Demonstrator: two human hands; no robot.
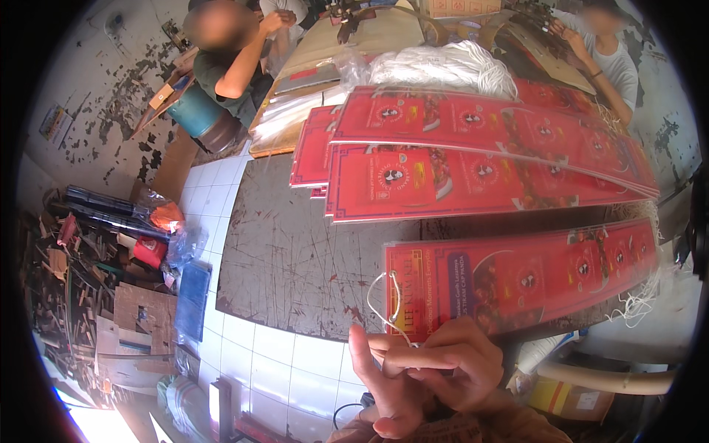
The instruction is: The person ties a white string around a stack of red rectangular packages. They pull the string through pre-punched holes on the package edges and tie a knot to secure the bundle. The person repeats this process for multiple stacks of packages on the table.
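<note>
Right now the long red strip (532, 277) lies flat along the near edge of the bench (277, 251), its left end close to the hands. It looks glossy and smooth, printed with food pictures, round emblems and gold lettering. A thin white cord (399, 299) loops from that left end down to the hands, and loose pale strands fray at the right end.

The right hand (465, 365) has its fingers bent and clamped on the cord; the left hand (391, 387) meets it with 1 digit raised, and I cannot tell whether its other fingers grip anything.

Farther off, similar red strips (458, 177) overlap in a fanned stack, with a soft, thick hank of white rope (443, 66) behind them. The bench top is dark, scratched and worn.

White square tiles (284, 358) cover the floor. At left, a jumbled scrap pile (66, 273) sits below a peeling wall (96, 96), with a teal barrel (198, 112) farther back. At the far side, 2 people (236, 74) sit at left and right.
</note>
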